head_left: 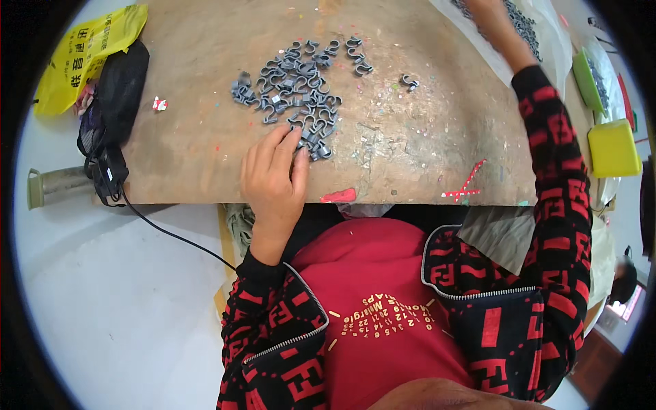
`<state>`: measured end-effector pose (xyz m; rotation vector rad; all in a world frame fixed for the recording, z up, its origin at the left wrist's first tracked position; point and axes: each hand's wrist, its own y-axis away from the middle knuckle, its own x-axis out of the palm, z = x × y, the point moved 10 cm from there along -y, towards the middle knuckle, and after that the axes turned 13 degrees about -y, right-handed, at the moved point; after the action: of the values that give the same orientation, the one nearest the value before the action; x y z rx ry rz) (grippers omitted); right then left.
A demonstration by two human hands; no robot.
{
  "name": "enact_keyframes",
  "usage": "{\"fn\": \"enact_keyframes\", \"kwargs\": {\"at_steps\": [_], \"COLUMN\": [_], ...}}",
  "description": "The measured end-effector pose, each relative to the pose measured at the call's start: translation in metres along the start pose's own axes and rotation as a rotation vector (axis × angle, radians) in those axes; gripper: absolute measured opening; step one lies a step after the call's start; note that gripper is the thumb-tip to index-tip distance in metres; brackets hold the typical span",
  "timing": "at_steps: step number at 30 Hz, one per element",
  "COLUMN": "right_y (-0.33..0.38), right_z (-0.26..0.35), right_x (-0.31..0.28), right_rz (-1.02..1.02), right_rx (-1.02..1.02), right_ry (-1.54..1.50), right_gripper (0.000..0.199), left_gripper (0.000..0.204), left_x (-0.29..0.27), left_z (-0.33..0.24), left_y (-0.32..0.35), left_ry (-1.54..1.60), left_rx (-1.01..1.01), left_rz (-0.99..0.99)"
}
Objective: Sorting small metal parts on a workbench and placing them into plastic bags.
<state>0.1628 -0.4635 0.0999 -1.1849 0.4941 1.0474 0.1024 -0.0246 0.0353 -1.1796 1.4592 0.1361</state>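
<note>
Grey plastic pipe clips (294, 85) lie in a loose pile on the worn brown table. My left hand (273, 171) rests at the near edge of this pile, fingers bent, with a grey clip (302, 141) between thumb and forefinger. My right arm stretches to the far right. There my right hand (486, 15) is over a clear plastic sheet or bag (471, 41) that holds many small dark grey parts (523, 31). That hand is blurred and cut by the top edge, so its fingers cannot be made out.
A few clips (408, 83) lie apart, right of the pile. A yellow bag (89, 58) and a black pouch (123, 89) with a cable are at the left edge. On the right stand a green bin (589, 80) and a yellow container (613, 149). Red tape (465, 186) marks the table.
</note>
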Motion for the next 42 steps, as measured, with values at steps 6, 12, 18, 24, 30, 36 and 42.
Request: {"fn": "enact_keyframes", "kwargs": {"at_steps": [6, 12, 18, 24, 30, 36, 42], "right_y": [0.066, 0.088, 0.075, 0.06, 0.078, 0.085, 0.079], "right_z": [-0.23, 0.101, 0.151, 0.217, 0.227, 0.222, 0.217], "right_x": [-0.109, 0.084, 0.136, 0.167, 0.15, 0.133, 0.142], "right_rz": [-0.221, 0.184, 0.195, 0.243, 0.311, 0.218, 0.282], "right_rx": [0.792, -0.142, -0.045, -0.256, -0.324, -0.27, -0.195], "right_ry": [-1.017, -0.128, -0.261, -0.359, -0.472, -0.377, -0.358], "right_gripper": [0.023, 0.061, 0.072, 0.064, 0.036, 0.029, 0.031], "left_gripper": [0.031, 0.033, 0.035, 0.035, 0.034, 0.033, 0.033], "left_x": [0.011, 0.0, 0.003, 0.001, 0.004, 0.004, 0.007], "left_z": [-0.007, 0.004, 0.001, 0.0, 0.0, 0.002, 0.0], "left_y": [-0.007, 0.003, -0.001, 0.001, -0.001, 0.001, -0.001], "left_ry": [0.066, -0.005, 0.036, 0.017, 0.031, 0.009, 0.005], "left_rx": [0.035, 0.003, 0.026, 0.014, 0.013, -0.007, 0.011], "left_rz": [-0.023, -0.028, -0.037, -0.061, -0.043, -0.025, -0.031]}}
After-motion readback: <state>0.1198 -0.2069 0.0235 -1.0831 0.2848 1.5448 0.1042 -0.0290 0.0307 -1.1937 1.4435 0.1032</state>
